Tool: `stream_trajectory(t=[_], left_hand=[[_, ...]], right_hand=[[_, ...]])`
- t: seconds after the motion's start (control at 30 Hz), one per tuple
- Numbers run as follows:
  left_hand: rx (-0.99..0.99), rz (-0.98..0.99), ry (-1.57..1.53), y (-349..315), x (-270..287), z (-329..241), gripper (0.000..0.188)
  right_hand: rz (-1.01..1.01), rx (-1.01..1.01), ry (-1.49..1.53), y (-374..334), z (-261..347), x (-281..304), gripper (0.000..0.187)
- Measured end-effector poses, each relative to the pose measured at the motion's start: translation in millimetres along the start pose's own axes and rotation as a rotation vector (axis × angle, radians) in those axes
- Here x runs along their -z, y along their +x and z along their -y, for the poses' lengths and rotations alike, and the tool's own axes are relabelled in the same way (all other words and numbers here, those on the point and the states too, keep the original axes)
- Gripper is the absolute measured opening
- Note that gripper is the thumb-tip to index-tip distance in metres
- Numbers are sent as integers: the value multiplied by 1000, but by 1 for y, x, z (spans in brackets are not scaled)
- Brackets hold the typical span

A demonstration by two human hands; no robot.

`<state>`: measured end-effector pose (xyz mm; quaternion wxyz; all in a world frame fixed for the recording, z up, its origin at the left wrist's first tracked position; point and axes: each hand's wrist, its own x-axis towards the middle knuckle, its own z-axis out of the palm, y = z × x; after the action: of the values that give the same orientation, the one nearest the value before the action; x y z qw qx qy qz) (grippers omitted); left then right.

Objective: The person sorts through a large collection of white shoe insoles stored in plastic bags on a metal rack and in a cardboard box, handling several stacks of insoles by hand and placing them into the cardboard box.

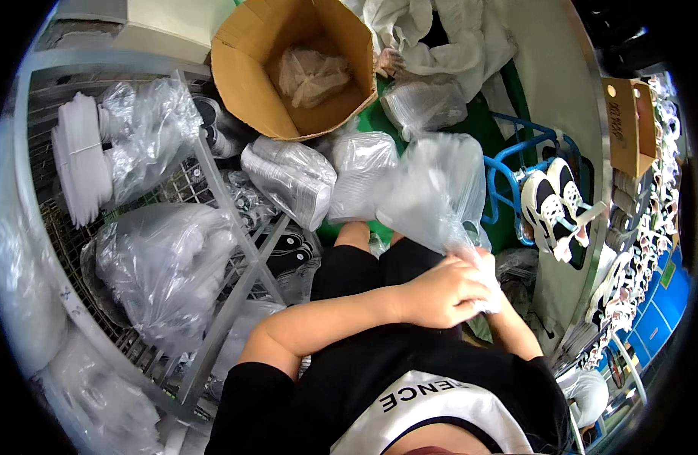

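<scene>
Step in hand, as judged from the pose: the neck of a translucent plastic bag (428,186) is being gathered. Bag is located in front of the torso, right of centre, body spread to the far side, neck at the near end. Contents can't be made out.

Left hand (446,292): fingers curled nearly closed, bunched film gripped. Right hand (482,258): set against the neck, largely hidden by film and the left hand; finger opening can't be told.

Next move probably calls for the neck to be held firmly and loose film controlled.

Counts:
- held bag: one
- bagged stacks of pale flat pieces (364,174) near it: three, two to its left, one beyond
- cardboard boxes: two, one far (243,72), one far right (624,129)
- sneakers (542,208) at the blue metal frame (497,171), right: two
- banded pale bundle (80,159) on the wire rack (231,201), left: one
- shoes along the right edge: too crowded to be counted
</scene>
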<state>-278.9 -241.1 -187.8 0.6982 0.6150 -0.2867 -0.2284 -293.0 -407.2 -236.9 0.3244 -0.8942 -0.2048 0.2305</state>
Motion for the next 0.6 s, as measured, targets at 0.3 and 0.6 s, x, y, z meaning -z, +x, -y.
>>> stream_trajectory(t=[0.3, 0.6], left_hand=[[877, -599, 376, -79, 34, 238, 51], [1215, 81, 1368, -102, 114, 379, 80]], right_hand=[[236, -371, -320, -13, -184, -86, 18], [561, -533, -246, -10, -254, -172, 17]])
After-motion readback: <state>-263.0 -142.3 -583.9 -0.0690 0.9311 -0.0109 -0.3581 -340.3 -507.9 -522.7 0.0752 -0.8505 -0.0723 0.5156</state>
